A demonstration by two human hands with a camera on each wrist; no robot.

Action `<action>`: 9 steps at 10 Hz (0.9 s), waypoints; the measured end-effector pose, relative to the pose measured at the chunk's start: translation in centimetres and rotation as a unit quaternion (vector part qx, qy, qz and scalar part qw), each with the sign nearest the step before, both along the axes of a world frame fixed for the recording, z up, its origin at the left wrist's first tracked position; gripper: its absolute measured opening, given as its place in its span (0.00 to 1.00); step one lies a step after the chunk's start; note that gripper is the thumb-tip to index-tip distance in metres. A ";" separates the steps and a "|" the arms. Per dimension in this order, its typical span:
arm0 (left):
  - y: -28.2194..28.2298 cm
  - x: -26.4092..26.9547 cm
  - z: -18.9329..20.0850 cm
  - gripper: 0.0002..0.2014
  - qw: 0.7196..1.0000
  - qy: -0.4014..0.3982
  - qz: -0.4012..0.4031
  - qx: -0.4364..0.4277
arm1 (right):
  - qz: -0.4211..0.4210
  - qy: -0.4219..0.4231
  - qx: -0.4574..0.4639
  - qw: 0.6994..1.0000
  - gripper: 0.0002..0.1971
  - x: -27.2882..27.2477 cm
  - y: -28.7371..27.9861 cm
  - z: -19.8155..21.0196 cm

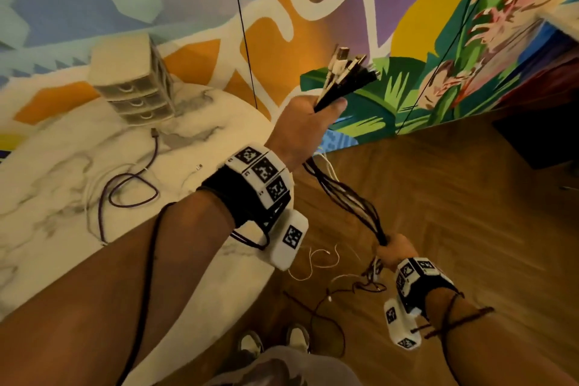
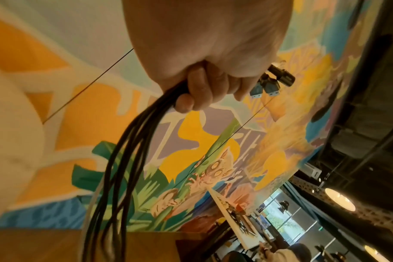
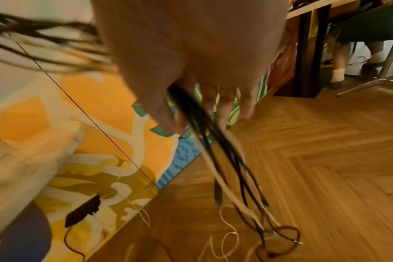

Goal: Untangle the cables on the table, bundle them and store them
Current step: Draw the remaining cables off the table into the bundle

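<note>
My left hand (image 1: 308, 122) is raised beside the table edge and grips a bundle of black and white cables (image 1: 344, 200) near their plug ends (image 1: 347, 72), which fan out above the fist. The left wrist view shows my fingers (image 2: 198, 92) curled round the black cables (image 2: 123, 168), with blue plugs (image 2: 265, 90) past the fist. The cables run down to my right hand (image 1: 394, 251), low over the floor, which grips them lower down. Their loose tails (image 3: 247, 203) hang from it and trail on the floor. A purple cable (image 1: 131, 191) and a thin white one lie loose on the marble table (image 1: 47, 213).
A small set of clear drawers (image 1: 134, 84) stands at the table's far side by the painted wall (image 1: 407, 9). Wood floor (image 1: 470, 213) lies to the right. My shoes (image 1: 272, 341) are near the table edge. A black device (image 3: 83, 211) with its cord sits by the wall base.
</note>
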State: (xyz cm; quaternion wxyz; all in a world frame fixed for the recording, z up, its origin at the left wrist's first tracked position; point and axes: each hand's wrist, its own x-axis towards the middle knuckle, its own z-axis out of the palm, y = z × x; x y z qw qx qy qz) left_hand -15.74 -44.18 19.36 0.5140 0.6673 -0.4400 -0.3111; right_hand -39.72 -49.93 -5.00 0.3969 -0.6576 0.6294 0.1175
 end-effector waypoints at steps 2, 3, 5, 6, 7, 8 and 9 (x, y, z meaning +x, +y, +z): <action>0.9 -3.2 -3.7 0.25 0.997 0.019 -0.023 0.069 | 0.033 -0.475 0.040 0.878 0.20 5.5 0.0 10.2; -0.1 -6.0 -7.2 0.10 0.984 -0.022 -0.028 0.177 | 0.015 -0.604 0.178 0.777 0.30 8.2 0.7 16.3; 1.0 -8.3 -11.4 0.12 0.860 -0.168 -0.043 0.480 | 0.034 -0.491 0.129 0.861 0.17 10.7 2.3 18.0; 3.3 -6.6 -11.1 0.13 0.858 -0.236 -0.096 0.446 | 0.019 -0.457 0.150 0.876 0.19 11.2 3.5 17.5; 6.7 -4.6 -6.6 0.20 0.945 -0.129 -0.171 0.248 | 0.001 -0.424 0.112 0.899 0.19 11.7 4.6 16.0; 7.3 -2.5 -6.2 0.15 0.900 -0.321 -0.190 0.226 | -0.068 -0.423 0.068 0.901 0.16 12.1 5.6 14.9; 7.7 -1.9 -4.6 0.10 0.899 -0.418 -0.045 0.125 | -0.068 -0.446 0.054 0.891 0.18 12.3 6.6 14.7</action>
